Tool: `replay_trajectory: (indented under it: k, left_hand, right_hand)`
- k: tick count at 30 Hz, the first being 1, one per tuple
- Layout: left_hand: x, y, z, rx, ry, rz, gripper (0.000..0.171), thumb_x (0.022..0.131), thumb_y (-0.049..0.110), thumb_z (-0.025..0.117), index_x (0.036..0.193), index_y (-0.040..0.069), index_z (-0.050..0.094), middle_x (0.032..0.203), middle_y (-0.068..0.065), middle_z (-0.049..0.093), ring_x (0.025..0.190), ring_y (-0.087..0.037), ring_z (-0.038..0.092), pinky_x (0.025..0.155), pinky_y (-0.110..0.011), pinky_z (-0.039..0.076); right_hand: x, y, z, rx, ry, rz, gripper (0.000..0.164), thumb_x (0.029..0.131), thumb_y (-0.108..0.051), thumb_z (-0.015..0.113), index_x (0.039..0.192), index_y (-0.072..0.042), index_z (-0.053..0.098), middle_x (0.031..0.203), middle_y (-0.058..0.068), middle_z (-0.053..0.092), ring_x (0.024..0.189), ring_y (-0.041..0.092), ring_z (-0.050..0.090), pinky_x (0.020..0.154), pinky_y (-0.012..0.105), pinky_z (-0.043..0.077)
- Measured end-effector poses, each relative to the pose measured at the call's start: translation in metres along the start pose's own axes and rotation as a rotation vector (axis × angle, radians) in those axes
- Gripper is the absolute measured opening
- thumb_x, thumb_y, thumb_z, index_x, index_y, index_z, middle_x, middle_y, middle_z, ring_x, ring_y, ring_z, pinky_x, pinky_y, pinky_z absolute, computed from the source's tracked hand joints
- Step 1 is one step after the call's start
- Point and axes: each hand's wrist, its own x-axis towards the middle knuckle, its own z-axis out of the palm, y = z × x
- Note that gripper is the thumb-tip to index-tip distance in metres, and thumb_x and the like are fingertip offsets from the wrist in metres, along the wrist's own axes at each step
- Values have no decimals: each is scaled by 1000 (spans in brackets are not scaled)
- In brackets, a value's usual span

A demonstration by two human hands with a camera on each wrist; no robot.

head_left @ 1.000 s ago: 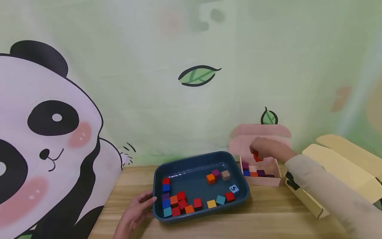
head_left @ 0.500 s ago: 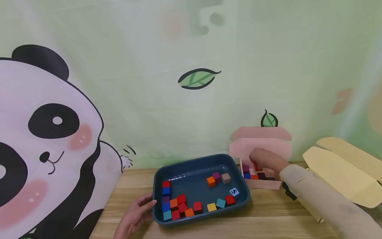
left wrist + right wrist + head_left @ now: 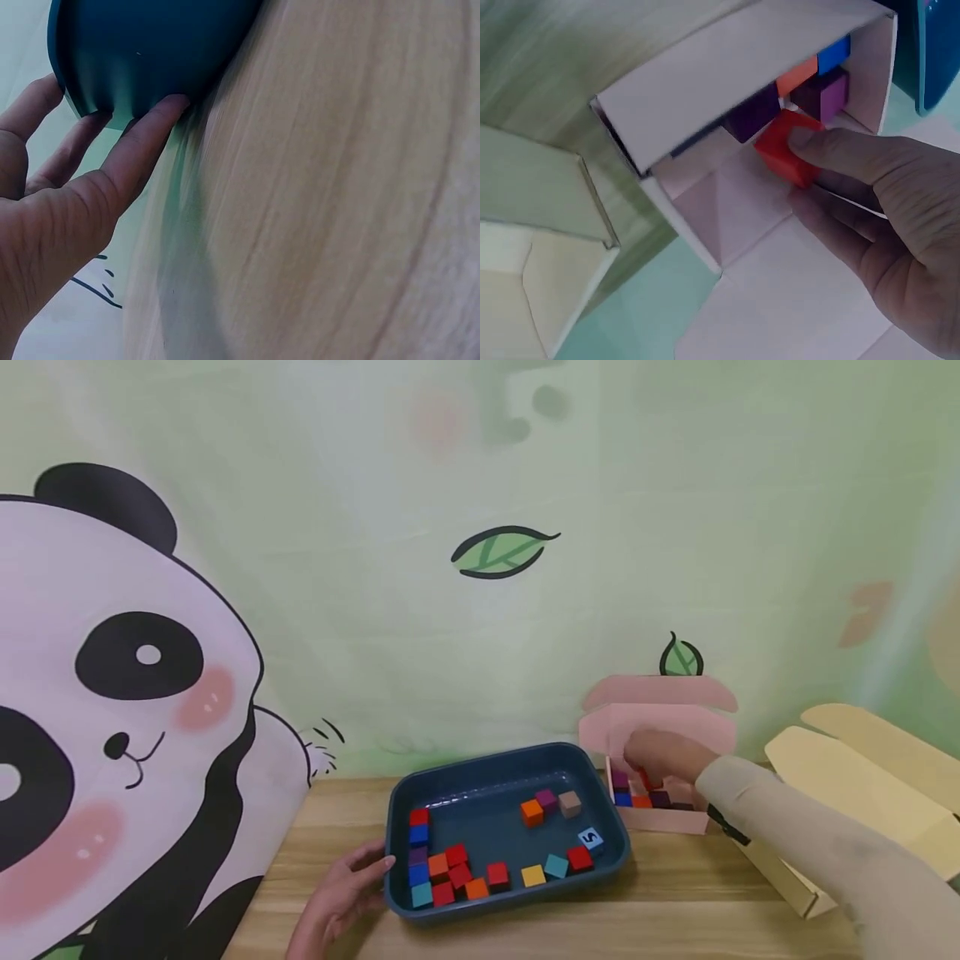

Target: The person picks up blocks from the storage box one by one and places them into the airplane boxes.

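Observation:
In the head view my right hand is inside the open pink box, pinching a red cube between thumb and fingers. Close to that cube, in the right wrist view, are a dark purple cube, an orange cube, a purple cube and a blue cube along the box wall. My left hand rests its extended fingertips against the left end of a dark blue tray; the left wrist view shows them touching its outer wall.
Several coloured cubes, among them a yellow cube and a lettered light-blue cube, lie in the tray. An open cream box stands right of the pink one. Behind the wooden table hangs a panda-print backdrop.
My right hand has lowered the red cube from above the pink box down into it. The left hand stays at the tray's end.

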Motion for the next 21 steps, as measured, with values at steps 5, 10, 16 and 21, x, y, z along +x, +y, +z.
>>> replay_trajectory:
  k: [5,10,16,21]
  left_hand:
    - [0,1,0,-5,-7,22,66,95,19,74,149,-2,44,146,-26,45,108,-29,62,93,-50,57]
    - [1,-1,0,-12,-19,35,64,95,18,73,149,-3,44,142,-24,50,106,-27,63,91,-49,58]
    - [2,-4,-1,-20,-39,54,64,96,18,73,148,-4,45,136,-21,55,104,-25,64,89,-49,58]
    - [3,-3,-2,-14,-41,46,66,96,20,73,149,-4,43,138,-21,54,104,-25,64,90,-49,58]
  right_hand:
    - [6,-2,-3,-206,-12,-123,11,81,-7,80,86,-13,73,81,4,69,79,25,62,70,37,53]
    - [21,-1,-11,-448,-2,-219,22,79,-4,84,88,-22,76,77,-7,68,75,18,61,68,32,56]
    - [38,-4,-17,-592,-33,-240,26,78,-2,84,86,-26,78,72,-10,65,74,16,59,66,31,54]
    - [43,-11,-15,-717,-37,-204,29,75,-5,88,85,-30,76,76,-11,63,79,16,57,68,33,55]
